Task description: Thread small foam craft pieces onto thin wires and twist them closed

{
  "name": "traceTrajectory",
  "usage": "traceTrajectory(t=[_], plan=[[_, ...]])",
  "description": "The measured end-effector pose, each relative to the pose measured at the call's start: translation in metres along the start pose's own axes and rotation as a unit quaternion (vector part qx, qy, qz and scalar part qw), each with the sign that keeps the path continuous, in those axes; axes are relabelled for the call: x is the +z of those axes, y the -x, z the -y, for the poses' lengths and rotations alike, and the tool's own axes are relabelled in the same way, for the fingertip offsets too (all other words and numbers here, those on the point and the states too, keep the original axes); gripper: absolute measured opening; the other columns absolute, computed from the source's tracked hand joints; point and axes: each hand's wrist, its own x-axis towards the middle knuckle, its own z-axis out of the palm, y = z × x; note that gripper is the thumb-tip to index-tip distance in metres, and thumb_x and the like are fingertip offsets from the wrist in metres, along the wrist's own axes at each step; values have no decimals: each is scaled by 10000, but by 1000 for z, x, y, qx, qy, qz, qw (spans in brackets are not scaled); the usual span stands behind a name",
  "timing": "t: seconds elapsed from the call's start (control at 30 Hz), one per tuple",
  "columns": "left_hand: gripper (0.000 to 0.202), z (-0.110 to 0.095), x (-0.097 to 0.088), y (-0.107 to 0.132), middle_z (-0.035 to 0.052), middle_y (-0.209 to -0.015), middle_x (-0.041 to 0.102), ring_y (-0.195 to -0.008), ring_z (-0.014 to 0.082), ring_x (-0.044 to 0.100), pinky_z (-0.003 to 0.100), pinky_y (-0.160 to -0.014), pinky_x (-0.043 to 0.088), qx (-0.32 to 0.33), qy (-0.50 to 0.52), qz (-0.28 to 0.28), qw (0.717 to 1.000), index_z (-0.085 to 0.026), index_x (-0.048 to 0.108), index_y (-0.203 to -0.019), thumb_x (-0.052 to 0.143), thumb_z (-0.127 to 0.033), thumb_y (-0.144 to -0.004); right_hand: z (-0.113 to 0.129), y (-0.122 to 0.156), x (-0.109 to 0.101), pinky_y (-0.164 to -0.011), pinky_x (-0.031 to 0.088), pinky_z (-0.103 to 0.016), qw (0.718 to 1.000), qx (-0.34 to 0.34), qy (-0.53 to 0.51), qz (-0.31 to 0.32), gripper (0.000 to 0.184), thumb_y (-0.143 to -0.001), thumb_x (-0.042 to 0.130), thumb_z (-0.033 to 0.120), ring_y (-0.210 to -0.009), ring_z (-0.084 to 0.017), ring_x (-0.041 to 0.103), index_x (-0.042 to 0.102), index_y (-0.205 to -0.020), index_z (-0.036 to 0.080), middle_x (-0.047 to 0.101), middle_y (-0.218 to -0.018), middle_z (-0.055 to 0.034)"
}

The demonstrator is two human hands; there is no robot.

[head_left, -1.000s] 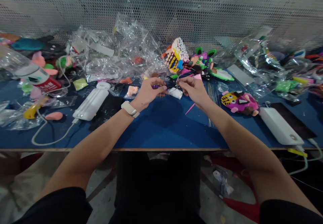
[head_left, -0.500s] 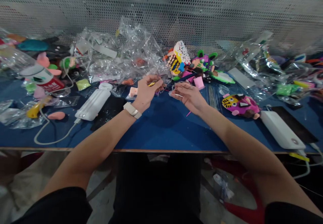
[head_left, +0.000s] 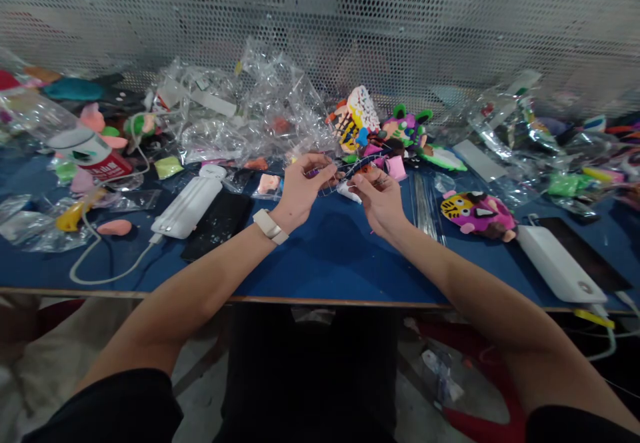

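Note:
My left hand (head_left: 303, 186) and my right hand (head_left: 377, 195) meet over the middle of the blue table (head_left: 320, 263). Both pinch a small clear plastic bag (head_left: 345, 175) that stretches between them, with small coloured pieces inside. The left fingers also seem to hold a small purple piece. A white bit (head_left: 347, 192) lies on the table just under the bag. A pale watch (head_left: 270, 225) sits on my left wrist.
Crumpled clear wrappers (head_left: 250, 113) pile up behind the hands. Colourful foam figures (head_left: 380, 126) stand at the back, a pink tiger figure (head_left: 475, 210) at right. White power banks (head_left: 187, 203) (head_left: 557, 263), a black phone (head_left: 217, 216) and a can (head_left: 93, 153) lie around. A mesh wall stands behind.
Half a second ago my right hand was open and apart from the left. It has since closed on the clear bag, and both hands have drawn together again.

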Motion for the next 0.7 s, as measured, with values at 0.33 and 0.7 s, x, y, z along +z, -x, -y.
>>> traceTrajectory(t=[0.33, 0.7], plan=[[346, -2, 2, 3, 16, -1003, 678, -951, 159, 692, 342, -894, 646, 9, 66, 24, 997, -202, 642, -906, 882, -418, -783, 6, 3, 1, -837, 666, -465, 996, -50, 79, -2, 525, -761, 839, 603, -1047, -265, 722, 432, -761, 272, 719, -959, -49], [333, 0, 6, 6, 25, -1031, 695, -1022, 186, 718, 380, -942, 640, 22, 31, 11, 999, -212, 612, -933, 821, -461, -860, 7, 4, -1, -830, 662, -488, 996, -68, 59, 7, 562, -752, 861, 555, -1035, -262, 710, 384, -716, 260, 671, -911, -31]])
